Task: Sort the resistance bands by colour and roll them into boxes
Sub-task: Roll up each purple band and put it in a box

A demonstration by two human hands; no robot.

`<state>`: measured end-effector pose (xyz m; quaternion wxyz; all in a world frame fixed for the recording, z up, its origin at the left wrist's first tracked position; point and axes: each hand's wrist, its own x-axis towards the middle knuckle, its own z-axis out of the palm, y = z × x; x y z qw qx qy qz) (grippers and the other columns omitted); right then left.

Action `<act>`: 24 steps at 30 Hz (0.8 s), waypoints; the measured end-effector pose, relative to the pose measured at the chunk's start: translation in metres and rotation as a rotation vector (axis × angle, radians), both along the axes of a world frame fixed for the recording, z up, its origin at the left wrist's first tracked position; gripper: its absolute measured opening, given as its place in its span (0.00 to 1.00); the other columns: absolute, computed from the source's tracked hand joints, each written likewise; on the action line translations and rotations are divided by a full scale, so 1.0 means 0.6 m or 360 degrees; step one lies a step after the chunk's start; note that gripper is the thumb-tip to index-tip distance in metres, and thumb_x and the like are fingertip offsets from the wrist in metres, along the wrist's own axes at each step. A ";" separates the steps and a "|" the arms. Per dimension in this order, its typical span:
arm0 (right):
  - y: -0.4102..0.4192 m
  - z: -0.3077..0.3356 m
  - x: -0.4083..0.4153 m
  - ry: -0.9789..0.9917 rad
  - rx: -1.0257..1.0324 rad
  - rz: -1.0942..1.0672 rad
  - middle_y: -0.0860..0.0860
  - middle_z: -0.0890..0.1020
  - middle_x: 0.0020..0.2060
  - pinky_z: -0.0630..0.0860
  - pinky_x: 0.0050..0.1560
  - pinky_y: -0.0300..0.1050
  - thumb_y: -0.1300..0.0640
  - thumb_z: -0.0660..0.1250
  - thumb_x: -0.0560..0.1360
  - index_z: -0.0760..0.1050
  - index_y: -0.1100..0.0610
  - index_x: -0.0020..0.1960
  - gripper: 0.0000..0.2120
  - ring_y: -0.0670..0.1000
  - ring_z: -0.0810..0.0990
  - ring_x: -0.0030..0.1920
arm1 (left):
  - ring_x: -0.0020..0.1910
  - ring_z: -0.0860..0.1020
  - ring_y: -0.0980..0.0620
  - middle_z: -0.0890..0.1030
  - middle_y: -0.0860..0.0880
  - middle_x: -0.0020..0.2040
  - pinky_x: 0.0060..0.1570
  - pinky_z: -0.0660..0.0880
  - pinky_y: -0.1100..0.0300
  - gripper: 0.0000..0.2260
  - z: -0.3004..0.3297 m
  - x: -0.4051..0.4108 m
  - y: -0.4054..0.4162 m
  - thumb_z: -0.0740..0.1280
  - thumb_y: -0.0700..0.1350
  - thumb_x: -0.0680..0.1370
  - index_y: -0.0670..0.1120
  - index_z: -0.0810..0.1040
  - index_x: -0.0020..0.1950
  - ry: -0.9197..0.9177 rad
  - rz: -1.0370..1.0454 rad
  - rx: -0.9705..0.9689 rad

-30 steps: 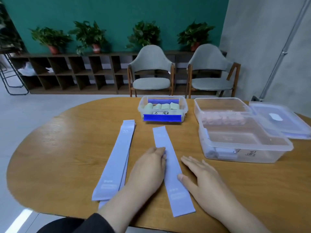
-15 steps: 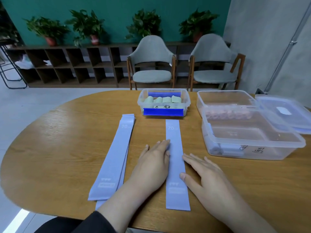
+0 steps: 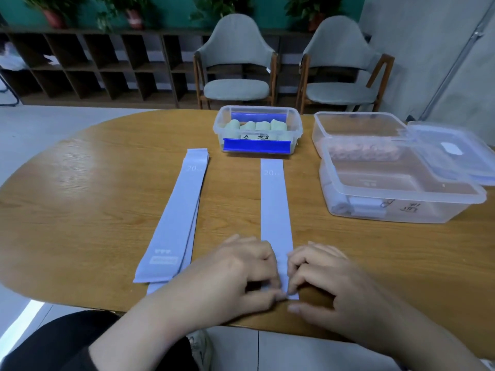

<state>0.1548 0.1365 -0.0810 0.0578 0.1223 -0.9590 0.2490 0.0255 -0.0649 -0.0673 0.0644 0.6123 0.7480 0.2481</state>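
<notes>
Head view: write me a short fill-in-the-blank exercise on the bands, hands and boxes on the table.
1. Both hands pinch the near end of the single ____ band.
2. The small box holds rolled ____ bands.
3. The left hand and right hand work at the band end ____ to the person.

Missing: blue; green; nearest

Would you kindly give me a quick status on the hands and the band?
Left hand and right hand both pinch the near end of the blue band. Band flat, not yet rolled. Nothing in the way.
</notes>
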 end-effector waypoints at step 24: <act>-0.019 -0.002 -0.006 0.0171 -0.0028 -0.0147 0.41 0.76 0.44 0.73 0.57 0.49 0.53 0.67 0.77 0.80 0.50 0.45 0.04 0.49 0.79 0.51 | 0.43 0.73 0.54 0.73 0.56 0.42 0.46 0.69 0.55 0.02 -0.033 -0.004 0.000 0.69 0.49 0.75 0.53 0.79 0.43 0.0352 0.0115 0.0182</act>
